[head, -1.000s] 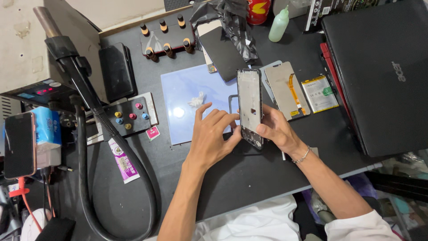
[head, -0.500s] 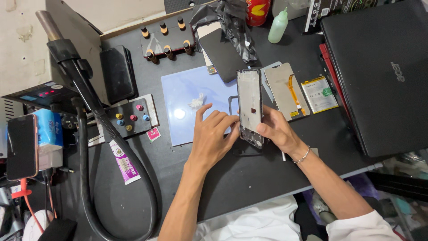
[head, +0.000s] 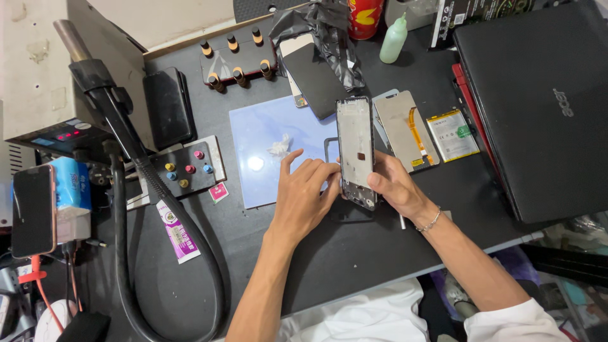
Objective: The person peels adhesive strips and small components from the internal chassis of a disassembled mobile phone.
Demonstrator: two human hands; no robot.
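Observation:
I hold a phone frame [head: 354, 142], a long black rim with a pale inner plate, upright over the dark work table [head: 266, 253]. My left hand [head: 303, 197] touches its lower left edge with the fingertips. My right hand [head: 396, 185] grips its lower right edge, thumb on the front. Under the frame lies a pale blue mat [head: 272, 126] with a small crumpled white wad [head: 279, 146] on it. A black phone-shaped piece [head: 332, 147] lies flat beneath the frame.
A phone back with an orange flex cable [head: 405, 130] and a battery [head: 452, 134] lie to the right, beside a shut black laptop [head: 544, 107]. A hot-air station with a black hose [head: 120, 145] stands left, with a button box [head: 185, 170], a screen [head: 315, 79] and a green bottle [head: 392, 39].
Hardly anything differs: both hands stay on the phone frame at the same spot, with only slight finger shifts along its lower edges.

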